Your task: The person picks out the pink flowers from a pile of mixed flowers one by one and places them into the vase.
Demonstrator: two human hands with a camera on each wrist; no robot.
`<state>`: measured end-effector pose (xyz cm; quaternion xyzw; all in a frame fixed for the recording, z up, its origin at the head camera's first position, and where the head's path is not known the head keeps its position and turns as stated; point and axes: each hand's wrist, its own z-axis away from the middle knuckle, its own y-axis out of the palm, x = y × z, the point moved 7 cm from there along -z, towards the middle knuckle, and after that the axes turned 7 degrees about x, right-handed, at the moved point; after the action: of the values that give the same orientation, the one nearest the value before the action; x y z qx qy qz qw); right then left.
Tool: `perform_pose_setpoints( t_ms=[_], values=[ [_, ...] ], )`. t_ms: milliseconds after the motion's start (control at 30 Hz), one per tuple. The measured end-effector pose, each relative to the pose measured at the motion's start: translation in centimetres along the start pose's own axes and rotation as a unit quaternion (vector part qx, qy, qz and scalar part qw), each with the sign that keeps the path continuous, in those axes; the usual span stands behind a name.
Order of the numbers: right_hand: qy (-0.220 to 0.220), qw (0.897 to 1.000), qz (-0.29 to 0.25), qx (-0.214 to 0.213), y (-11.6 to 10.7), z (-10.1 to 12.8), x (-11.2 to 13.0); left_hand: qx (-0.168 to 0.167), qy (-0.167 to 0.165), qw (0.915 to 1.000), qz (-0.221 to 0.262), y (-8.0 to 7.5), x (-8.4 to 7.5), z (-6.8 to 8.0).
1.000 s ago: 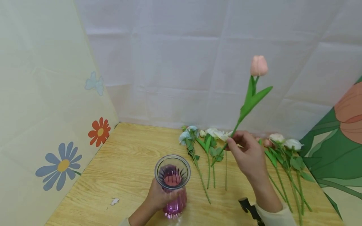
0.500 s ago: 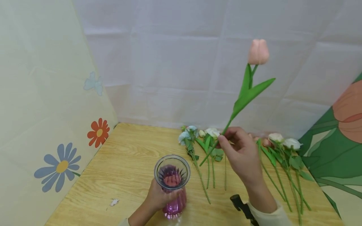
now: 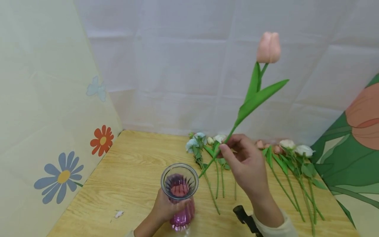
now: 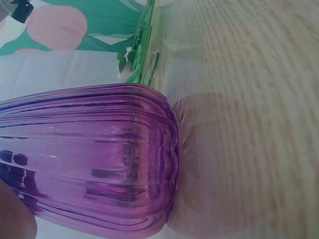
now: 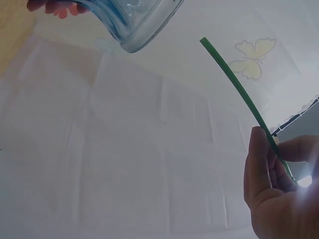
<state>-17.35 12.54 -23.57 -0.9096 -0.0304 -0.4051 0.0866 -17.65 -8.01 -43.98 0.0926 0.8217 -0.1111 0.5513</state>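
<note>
A purple ribbed glass vase (image 3: 183, 215) stands on the wooden table, and my left hand (image 3: 166, 205) grips it below its wide clear rim. In the left wrist view the vase (image 4: 94, 159) fills the left side, its base on the tabletop. My right hand (image 3: 247, 164) pinches the stem of a pink tulip (image 3: 268, 47) between thumb and fingers. The tulip leans, bloom up and to the right, and its stem's lower end overlaps the vase's right rim in the head view. In the right wrist view the bare green stem (image 5: 232, 77) points up toward the vase mouth (image 5: 149, 30).
Behind the vase lie several loose flowers, among them a pale blue one (image 3: 193, 143). More flowers, including a white rose (image 3: 304, 150), lie at the right. A small white scrap (image 3: 119, 214) rests at left. Cloth backdrops (image 3: 183, 65) enclose the table.
My right hand has moved left with the tulip, bringing the stem's lower end to the vase's rim. The left hand and the vase have stayed in place.
</note>
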Motion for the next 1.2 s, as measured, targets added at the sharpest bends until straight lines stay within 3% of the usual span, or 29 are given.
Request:
perform_pose_setpoints(
  t_ms=[300, 533, 767, 1200],
  values=[
    [-0.018, 0.999, -0.025, 0.025, 1.7, 0.3, 0.3, 0.001, -0.013, 0.9999, 0.012, 0.0, 0.3, 0.0],
    [-0.006, 0.999, -0.012, 0.037, 2.6, 0.7, -0.4, 0.003, 0.029, 0.9995, -0.013, 0.1, 0.0, 0.1],
    [-0.006, 0.999, 0.023, 0.048, 3.3, 1.0, -1.0, 0.008, 0.067, 0.9977, -0.005, 0.1, -0.3, 0.0],
    [0.017, 0.996, 0.065, 0.062, 3.9, 1.6, -2.1, 0.004, 0.056, 0.9984, -0.007, 0.1, -0.2, 0.1]
  ],
)
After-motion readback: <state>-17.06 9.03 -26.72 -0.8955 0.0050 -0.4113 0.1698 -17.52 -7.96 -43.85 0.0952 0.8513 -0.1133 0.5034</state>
